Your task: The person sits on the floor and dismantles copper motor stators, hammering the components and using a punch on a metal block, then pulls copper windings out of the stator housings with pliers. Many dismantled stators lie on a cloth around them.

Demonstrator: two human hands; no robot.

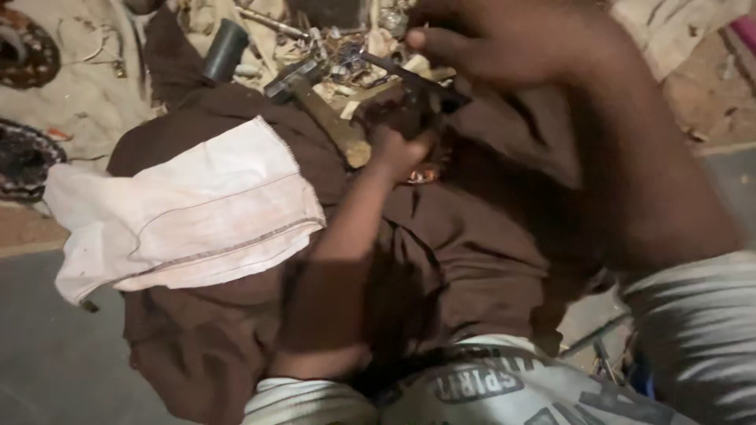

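Observation:
My left hand (400, 149) reaches forward over my lap and closes around a small dark metal part (394, 110). Above it, blurred, my right hand (480, 39) has its fingers curled on a thin dark metal bar (409, 77), which slants down onto that part. A hammer (323, 110) with a wooden handle lies just left of my left hand on the brown cloth (441, 260) covering my legs. Its handle end touches or nearly touches the hand. The part's exact shape is hidden by my fingers and the blur.
A white cloth (197, 208) drapes over my left knee. Beyond my hands lies a heap of small metal scraps (346, 47) and a grey tube (224, 49). Two dark round patterned objects (24, 157) sit at far left. Grey floor (47, 354) shows at lower left.

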